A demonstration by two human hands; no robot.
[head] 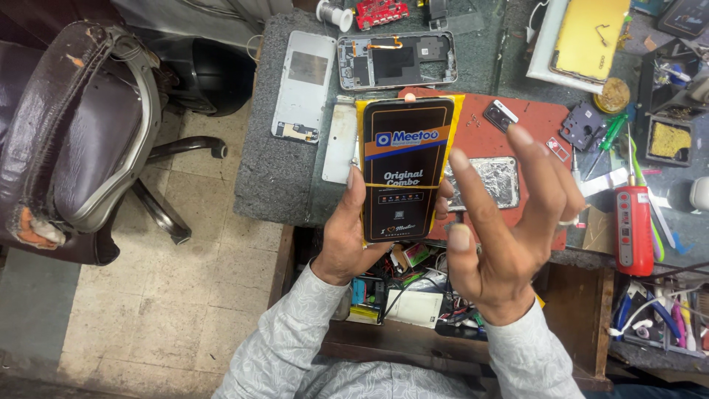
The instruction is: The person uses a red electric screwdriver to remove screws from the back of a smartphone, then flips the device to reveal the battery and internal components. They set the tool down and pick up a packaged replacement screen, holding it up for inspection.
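Observation:
My left hand [348,238] holds a black phone display panel [405,168] upright above the bench, its front covered by a printed film with a yellow edge. My thumb lies along its left side and my fingers wrap behind it. My right hand [508,222] hovers just right of the panel with fingers spread and curled, holding nothing. A ring sits on one finger of that hand. Behind the panel lies a red work mat [528,122] with a silver foil-covered part [493,181] on it.
An opened phone frame [396,60] and a silver back cover [305,85] lie on the grey bench top. A red tool [634,229], screwdrivers and small parts crowd the right side. An open drawer [413,292] full of parts is below my hands. A worn office chair [81,140] stands left.

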